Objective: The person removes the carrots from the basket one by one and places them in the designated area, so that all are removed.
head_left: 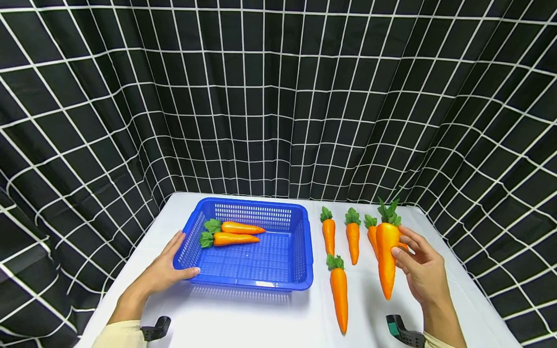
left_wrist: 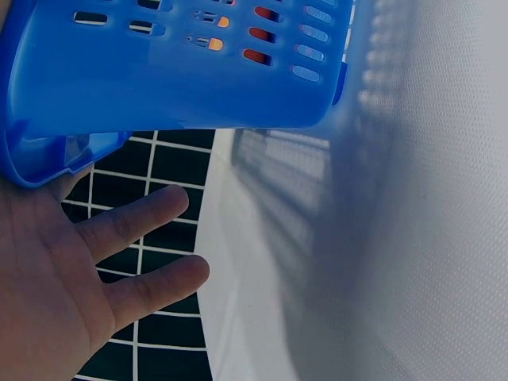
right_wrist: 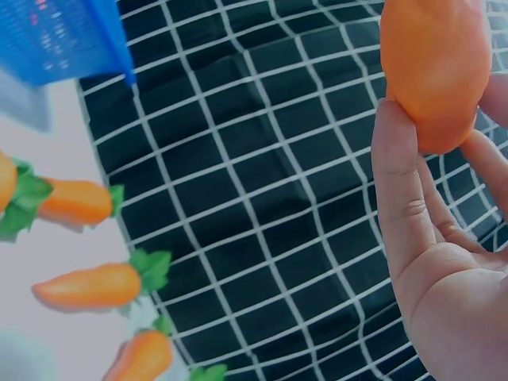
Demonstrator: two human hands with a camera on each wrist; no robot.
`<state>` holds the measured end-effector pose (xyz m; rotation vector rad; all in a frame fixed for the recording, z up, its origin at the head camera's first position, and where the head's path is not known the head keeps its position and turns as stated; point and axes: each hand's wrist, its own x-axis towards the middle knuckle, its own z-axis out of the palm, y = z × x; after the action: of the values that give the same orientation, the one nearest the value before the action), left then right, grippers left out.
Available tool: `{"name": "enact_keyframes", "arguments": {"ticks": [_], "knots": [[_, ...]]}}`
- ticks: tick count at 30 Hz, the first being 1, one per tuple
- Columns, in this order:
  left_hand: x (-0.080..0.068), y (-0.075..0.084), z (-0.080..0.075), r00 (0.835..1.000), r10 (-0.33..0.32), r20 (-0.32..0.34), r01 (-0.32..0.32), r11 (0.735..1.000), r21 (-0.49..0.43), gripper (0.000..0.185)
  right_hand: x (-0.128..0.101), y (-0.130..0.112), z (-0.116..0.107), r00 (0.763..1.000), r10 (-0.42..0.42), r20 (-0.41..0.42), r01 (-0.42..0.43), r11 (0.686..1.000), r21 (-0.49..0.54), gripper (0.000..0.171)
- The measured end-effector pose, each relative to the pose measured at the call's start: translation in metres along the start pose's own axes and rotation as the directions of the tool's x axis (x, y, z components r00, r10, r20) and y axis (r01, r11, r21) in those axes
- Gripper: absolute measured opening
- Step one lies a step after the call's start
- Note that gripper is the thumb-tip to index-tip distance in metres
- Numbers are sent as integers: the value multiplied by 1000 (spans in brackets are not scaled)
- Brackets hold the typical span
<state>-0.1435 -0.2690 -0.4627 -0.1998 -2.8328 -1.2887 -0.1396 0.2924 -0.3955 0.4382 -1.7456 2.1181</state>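
Observation:
My left hand (head_left: 167, 266) rests at the near left corner of a blue plastic basket (head_left: 278, 285), thumb on the rim and fingers along the outer side. In the left wrist view, two of its fingers (left_wrist: 155, 290) stretch out straight, spread apart. Two carrots with green leaves, an upper carrot (head_left: 241, 227) and a lower carrot (head_left: 235, 239), lie side by side inside the basket. On the right, my right hand (head_left: 424, 268) pinches a larger carrot (head_left: 387, 256) between thumb and fingers, leaves up and tip down, above the table.
Several more carrots lie on the white table (head_left: 243, 324) between basket and right hand, including a front carrot (head_left: 339, 297), a back carrot (head_left: 329, 234) and a middle carrot (head_left: 353, 241). Others are partly hidden behind the held one. A black gridded curtain (head_left: 270, 121) surrounds the table.

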Motion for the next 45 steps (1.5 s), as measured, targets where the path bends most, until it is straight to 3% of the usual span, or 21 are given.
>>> {"name": "enact_keyframes", "arguments": {"ticks": [8, 19, 27, 37, 42, 45], "knots": [[0, 0, 1, 1000, -7, 11, 8, 1000, -4, 109, -8, 20, -11, 994, 109, -29, -110, 993, -37, 47], [2, 1, 0, 1000, -28, 9, 28, 1000, 3, 109, -15, 44, -22, 980, 197, -23, -198, 978, -66, 47], [2, 1, 1, 1000, -21, 7, 21, 1000, 1, 109, -21, 59, -29, 952, 299, -65, -305, 947, -100, 48], [0, 1, 0, 1000, 3, 9, -3, 1000, 4, 109, -30, 74, -34, 929, 361, -83, -370, 917, -150, 47], [1, 1, 1, 1000, 4, 5, -4, 1000, -1, 108, -33, 80, -34, 908, 406, -108, -419, 886, -197, 49], [1, 1, 1, 1000, 2, 4, -2, 1000, -1, 109, -34, 84, -35, 885, 444, -138, -465, 852, -242, 51]]}}
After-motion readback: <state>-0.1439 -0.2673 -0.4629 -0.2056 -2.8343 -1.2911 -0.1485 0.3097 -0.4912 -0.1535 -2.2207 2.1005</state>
